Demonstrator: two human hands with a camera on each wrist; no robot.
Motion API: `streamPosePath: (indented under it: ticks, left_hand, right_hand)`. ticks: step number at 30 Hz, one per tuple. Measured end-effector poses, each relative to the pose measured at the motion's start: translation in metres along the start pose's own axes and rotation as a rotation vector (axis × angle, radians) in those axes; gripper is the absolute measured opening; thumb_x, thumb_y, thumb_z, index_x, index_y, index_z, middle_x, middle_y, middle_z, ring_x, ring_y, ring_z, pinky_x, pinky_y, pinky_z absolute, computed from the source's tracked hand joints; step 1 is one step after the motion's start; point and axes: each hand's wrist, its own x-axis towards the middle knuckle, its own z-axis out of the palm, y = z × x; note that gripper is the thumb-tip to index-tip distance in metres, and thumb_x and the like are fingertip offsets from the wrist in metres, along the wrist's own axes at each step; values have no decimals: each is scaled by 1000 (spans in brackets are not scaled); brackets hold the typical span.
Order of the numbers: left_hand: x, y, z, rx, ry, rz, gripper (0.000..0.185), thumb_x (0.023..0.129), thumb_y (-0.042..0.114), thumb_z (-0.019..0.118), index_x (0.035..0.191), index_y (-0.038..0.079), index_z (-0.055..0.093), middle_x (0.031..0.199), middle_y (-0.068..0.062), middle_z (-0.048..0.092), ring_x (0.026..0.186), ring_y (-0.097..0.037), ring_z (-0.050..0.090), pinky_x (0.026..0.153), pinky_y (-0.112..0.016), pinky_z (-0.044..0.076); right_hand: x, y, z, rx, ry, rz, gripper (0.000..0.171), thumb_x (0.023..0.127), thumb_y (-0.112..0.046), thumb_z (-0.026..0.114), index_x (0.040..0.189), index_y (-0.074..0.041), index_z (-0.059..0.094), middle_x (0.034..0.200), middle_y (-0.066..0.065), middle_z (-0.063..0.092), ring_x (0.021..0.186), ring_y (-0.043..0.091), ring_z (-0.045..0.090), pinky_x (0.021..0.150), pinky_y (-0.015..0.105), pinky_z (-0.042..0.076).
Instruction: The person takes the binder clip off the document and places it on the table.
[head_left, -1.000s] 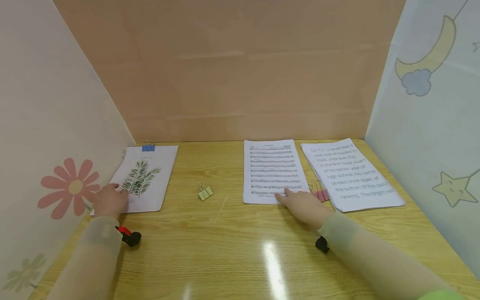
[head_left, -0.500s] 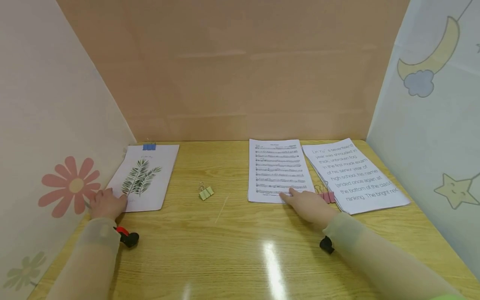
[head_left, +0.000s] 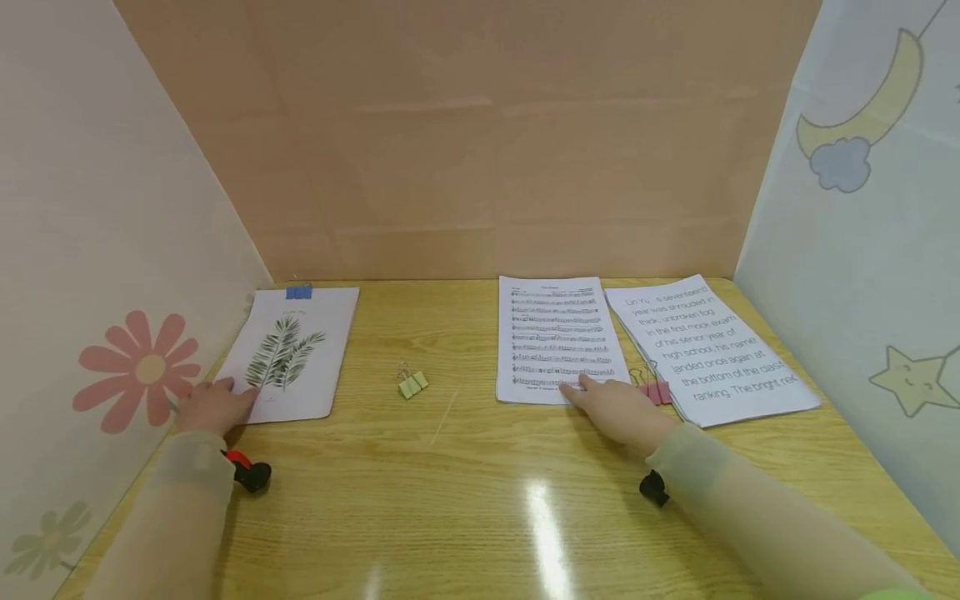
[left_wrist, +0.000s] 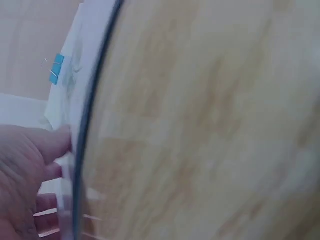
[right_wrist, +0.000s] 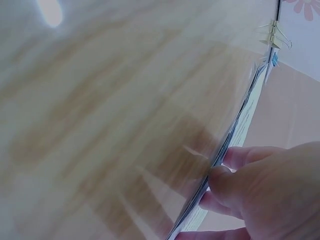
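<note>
Fingers of the right hand [head_left: 617, 410] lie flat on the sheet music [head_left: 558, 340]; left hand [head_left: 213, 407], fingers relaxed, touches the leaf print [head_left: 292, 354] on the worktop [head_left: 465, 483].

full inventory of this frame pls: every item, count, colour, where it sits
leaf print sheets: 1 stack, white with a green frond, far left of the table
blue clip: 1, blue, on the far edge of the leaf print sheets
green binder clip: 1, pale green, loose on the table between the paper stacks
sheet music: 1 stack, white with black staves, right of centre
pink binder clip: 1, pink, between the sheet music and the text pages
text pages: 1 stack, white with grey print, far right, angled
table: 1, light wood
left hand: 1, on the near corner of the leaf print sheets
right hand: 1, fingers on the near edge of the sheet music
</note>
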Motion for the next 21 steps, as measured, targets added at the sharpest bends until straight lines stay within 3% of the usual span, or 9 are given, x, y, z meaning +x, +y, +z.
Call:
streamPosePath:
  ticks: [5,9,13,17,21]
  left_hand:
    - [-6,8,-8,71,-69,33,79,94,51,47,135,-16,36,129,-46,33,117,-59,29,97,-69,26]
    - [-14,17,-7,151,-68,106,78,93,52,48,134,-14,41,126,-45,41,113,-59,36,92,-69,33]
    - [-23,29,-2,184,-70,151,75,93,50,50,132,-14,43,125,-45,41,115,-59,34,95,-68,30]
    - [-32,44,2,179,-94,162,74,92,47,54,133,-14,45,135,-44,32,126,-58,26,101,-68,23]
    - [-39,58,7,204,-115,211,73,91,45,57,133,-14,45,140,-41,30,129,-56,27,102,-69,21]
  right_hand:
    - [1,2,3,-14,15,-10,45,100,-9,43,145,-13,44,141,28,44,110,51,54,90,58,45]
    - [2,3,4,-29,23,-19,44,100,-10,43,145,-12,44,139,28,45,110,50,55,90,58,45]
    - [4,3,3,-27,13,-18,45,100,-10,44,145,-13,44,140,27,45,111,50,54,91,58,45]
    - [5,3,2,-28,5,-13,45,100,-8,44,145,-14,44,140,27,45,111,50,55,91,57,46]
    - [3,4,2,-29,9,-17,45,100,-8,44,145,-14,44,140,27,45,110,49,55,91,57,46]
